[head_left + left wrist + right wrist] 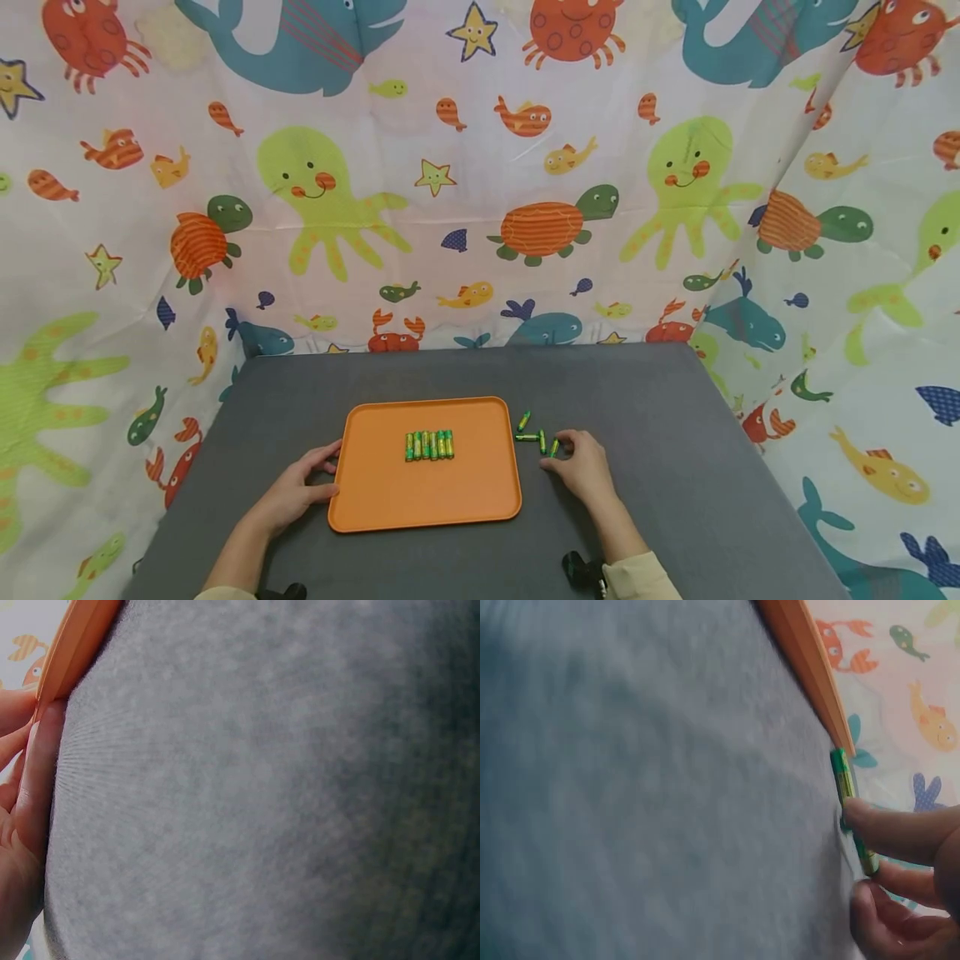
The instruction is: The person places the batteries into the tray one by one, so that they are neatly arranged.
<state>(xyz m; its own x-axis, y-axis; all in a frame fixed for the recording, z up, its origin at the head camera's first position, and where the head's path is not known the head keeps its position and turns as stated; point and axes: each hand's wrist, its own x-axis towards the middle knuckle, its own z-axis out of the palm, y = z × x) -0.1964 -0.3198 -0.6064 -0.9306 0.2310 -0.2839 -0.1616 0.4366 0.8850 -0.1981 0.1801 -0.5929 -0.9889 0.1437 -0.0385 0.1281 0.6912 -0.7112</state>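
Note:
An orange tray (427, 508) lies on the grey table, with a neat row of several green-and-yellow batteries (430, 446) side by side on it. My left hand (292, 492) is at the tray's left edge, its thumb and fingertips resting against the rim; the left wrist view shows the fingers right at the orange rim (79, 652). To the right of the tray, my right hand (585, 468) pinches a battery (866, 859) between thumb and fingers, low at the table. Other loose batteries (527, 437) lie between that hand and the tray.
The grey tabletop (660, 467) extends around the tray. Behind it and along both sides hangs a white curtain (450, 275) printed with sea animals. A black wrist strap (581, 571) is on my right forearm.

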